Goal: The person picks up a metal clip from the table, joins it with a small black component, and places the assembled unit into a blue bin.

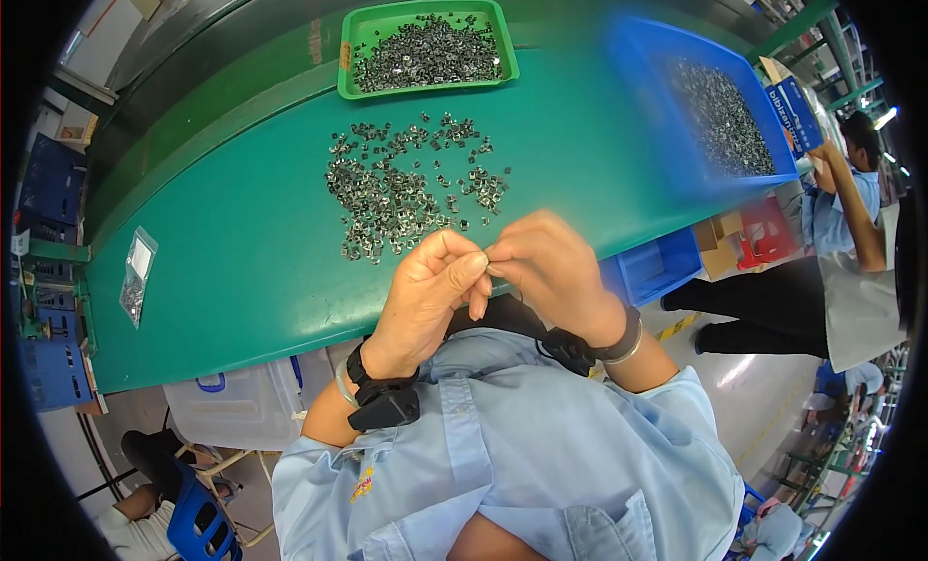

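Note:
My left hand [435, 279] and my right hand [549, 263] meet fingertip to fingertip above the near edge of the green table [242, 242]. Thumb and forefinger of each are pinched together. Whatever sits between them is too small or too hidden to make out. Just beyond my hands lies a loose spread of small black and silver metal parts [387, 199]. Behind that spread, a green tray [345, 78] holds a heap of similar small parts.
A blue bin [650, 107] with many small parts stands at the right end. At the left lies a clear plastic bag [137, 276]. Below the table are an empty-looking blue crate [667, 266] and a translucent lidded box [232, 406]. A person [841, 194] stands at the right.

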Demonstrator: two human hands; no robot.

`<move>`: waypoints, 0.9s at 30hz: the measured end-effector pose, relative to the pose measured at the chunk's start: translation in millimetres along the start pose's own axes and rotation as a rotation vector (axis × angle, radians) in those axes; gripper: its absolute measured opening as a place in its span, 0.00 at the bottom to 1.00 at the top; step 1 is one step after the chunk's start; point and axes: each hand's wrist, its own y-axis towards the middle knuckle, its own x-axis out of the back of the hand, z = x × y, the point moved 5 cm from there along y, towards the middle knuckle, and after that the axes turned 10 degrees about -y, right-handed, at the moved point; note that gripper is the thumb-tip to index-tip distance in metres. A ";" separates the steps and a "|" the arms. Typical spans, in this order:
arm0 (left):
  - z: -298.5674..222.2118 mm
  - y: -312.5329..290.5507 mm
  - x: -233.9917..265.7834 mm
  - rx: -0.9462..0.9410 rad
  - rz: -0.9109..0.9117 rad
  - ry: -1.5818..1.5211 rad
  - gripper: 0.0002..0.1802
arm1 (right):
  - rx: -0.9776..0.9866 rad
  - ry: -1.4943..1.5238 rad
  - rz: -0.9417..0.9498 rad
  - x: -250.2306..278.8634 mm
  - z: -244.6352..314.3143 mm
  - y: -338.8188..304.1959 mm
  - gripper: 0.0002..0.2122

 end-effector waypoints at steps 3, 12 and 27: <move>0.6 -2.3 -4.3 0.003 -0.006 -0.062 0.08 | -0.044 0.064 -0.022 0.1 -0.2 -0.8 0.11; 6.7 -4.1 -11.2 0.065 0.124 -0.356 0.07 | -0.105 0.177 -0.027 -2.7 3.3 -1.5 0.10; -5.9 -6.5 -3.9 0.024 0.043 -0.166 0.10 | -0.324 0.379 -0.009 -9.4 -12.4 4.9 0.05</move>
